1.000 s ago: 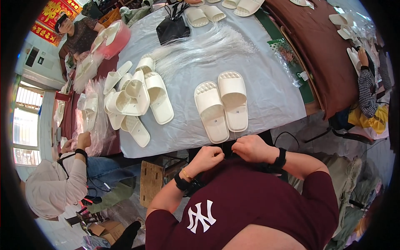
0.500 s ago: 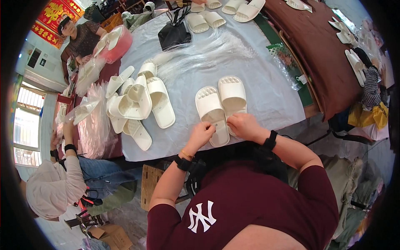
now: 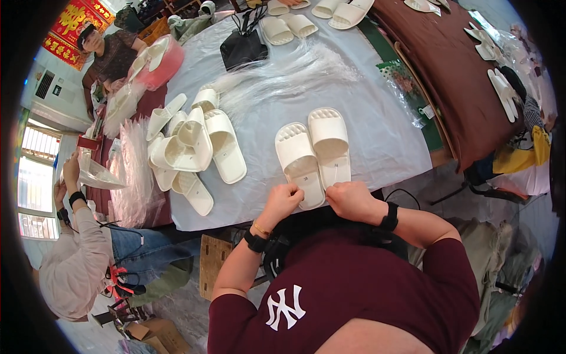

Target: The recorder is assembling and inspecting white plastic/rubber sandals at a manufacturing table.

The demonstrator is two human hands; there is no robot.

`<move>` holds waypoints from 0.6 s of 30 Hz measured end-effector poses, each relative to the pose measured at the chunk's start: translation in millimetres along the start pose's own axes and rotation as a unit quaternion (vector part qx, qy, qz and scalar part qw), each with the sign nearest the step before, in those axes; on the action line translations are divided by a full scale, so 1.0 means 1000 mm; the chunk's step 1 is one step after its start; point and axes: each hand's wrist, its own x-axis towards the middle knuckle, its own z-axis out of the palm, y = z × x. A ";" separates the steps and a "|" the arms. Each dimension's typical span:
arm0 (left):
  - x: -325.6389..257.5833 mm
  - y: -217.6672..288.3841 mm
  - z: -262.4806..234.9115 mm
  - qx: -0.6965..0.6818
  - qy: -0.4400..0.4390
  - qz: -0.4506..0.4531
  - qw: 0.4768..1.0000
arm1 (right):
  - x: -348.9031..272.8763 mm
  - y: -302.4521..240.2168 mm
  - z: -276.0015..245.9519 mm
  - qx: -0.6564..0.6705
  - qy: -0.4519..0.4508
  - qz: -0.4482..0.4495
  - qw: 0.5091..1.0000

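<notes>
A pair of white slippers lies side by side, heels toward me, made up of a left slipper (image 3: 305,177) and a right slipper (image 3: 335,158). My left hand (image 3: 284,199) is closed at the outer heel edge of the left slipper. Over the heel of the right slipper my right hand (image 3: 355,200) is closed, its fingertips pinched together. A thin pale line runs up the insole from those fingertips. What either hand pinches, if anything, is hidden. To the left lies a heap of similar white slippers (image 3: 225,154), some on their sides.
Clear thin plastic (image 3: 295,68) is spread across the sheet-covered table (image 3: 377,159). A black bag (image 3: 243,48) and more white slippers (image 3: 288,29) lie at the far side. Left, a co-worker's hands (image 3: 69,177) hold clear plastic. A wooden stool (image 3: 213,265) stands below the table edge.
Both my hands have drawn back toward me, from the insoles to the heels. The slipper pair has hardly moved. The co-worker at left has shifted the plastic in their hands.
</notes>
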 end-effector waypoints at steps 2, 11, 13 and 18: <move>-0.001 0.001 -0.001 0.000 -0.011 -0.017 1.000 | 0.004 0.003 0.003 -0.002 0.001 0.000 1.000; 0.018 0.011 -0.004 -0.023 0.107 -0.014 0.994 | 0.053 0.031 0.006 -0.011 0.140 0.013 0.990; 0.017 0.013 -0.005 -0.031 0.115 -0.004 0.993 | 0.056 0.035 0.005 -0.017 0.182 0.019 0.983; 0.023 -0.012 -0.008 -0.109 0.201 0.003 0.973 | 0.047 0.034 -0.003 0.036 0.202 0.002 0.979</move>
